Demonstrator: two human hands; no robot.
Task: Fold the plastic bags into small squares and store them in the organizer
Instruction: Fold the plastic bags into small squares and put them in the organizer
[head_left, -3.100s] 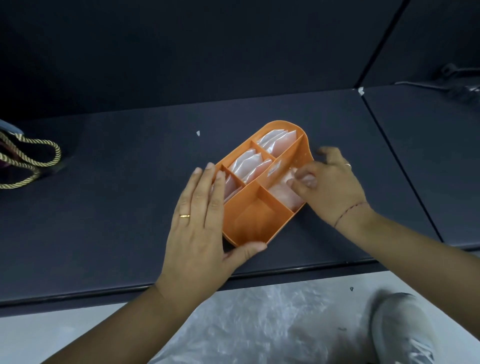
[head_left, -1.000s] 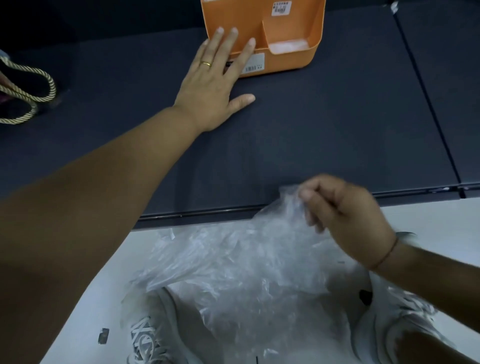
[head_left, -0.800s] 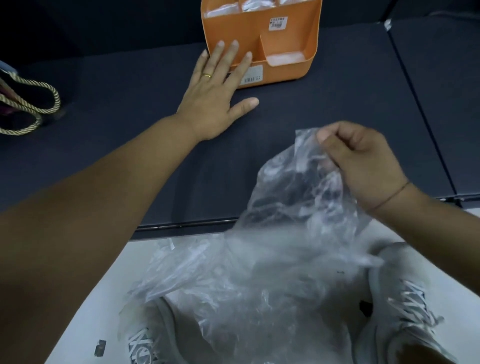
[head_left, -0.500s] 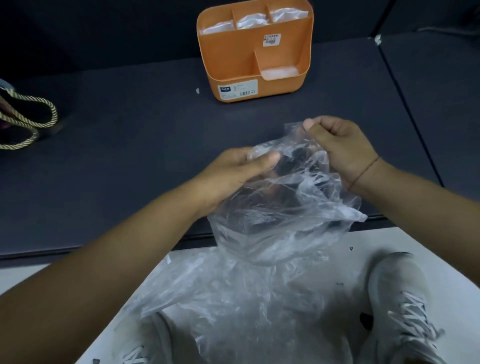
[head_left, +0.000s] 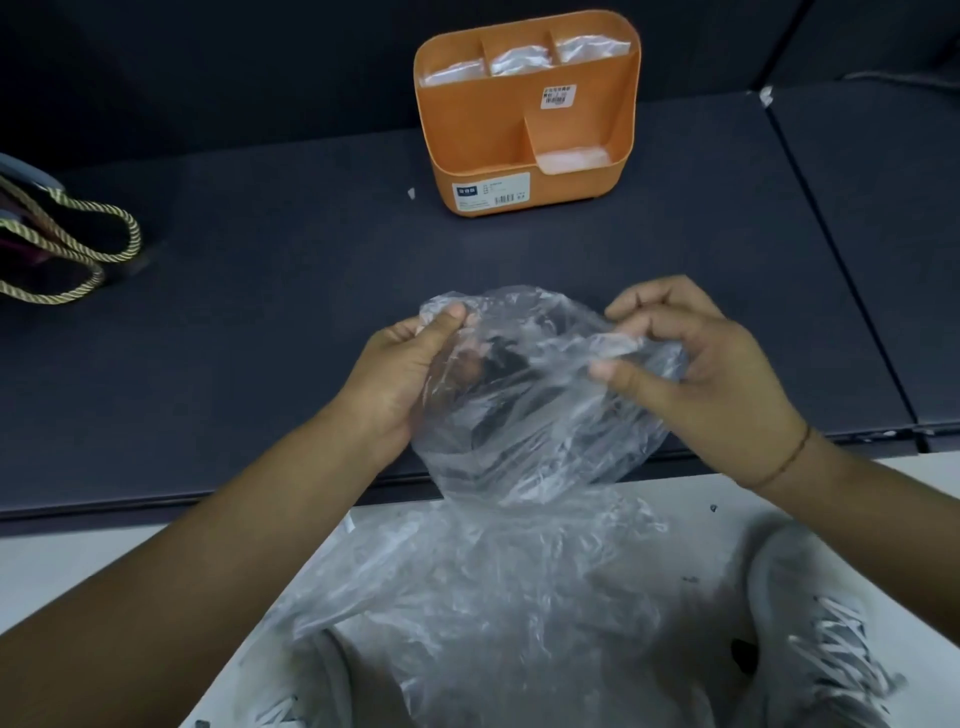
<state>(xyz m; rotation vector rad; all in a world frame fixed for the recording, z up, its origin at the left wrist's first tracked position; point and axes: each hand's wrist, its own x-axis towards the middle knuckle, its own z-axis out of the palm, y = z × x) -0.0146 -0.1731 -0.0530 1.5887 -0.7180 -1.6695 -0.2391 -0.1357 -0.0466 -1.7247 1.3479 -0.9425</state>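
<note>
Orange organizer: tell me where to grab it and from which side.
Probably the left side wall of the orange organizer, coming from above and the left. It stands upright with its top open, and the front-left compartment looks empty, so that rim is free to hook over without crushing the folded bags in the back compartments.

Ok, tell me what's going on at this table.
A person holds a crumpled clear plastic bag in both hands over the near edge of the dark table. The left hand grips its left side; the right hand pinches its upper right edge. It is not yet folded. The orange organizer stands farther back, with folded bags in its rear compartments. More loose plastic lies on the floor below.
</note>
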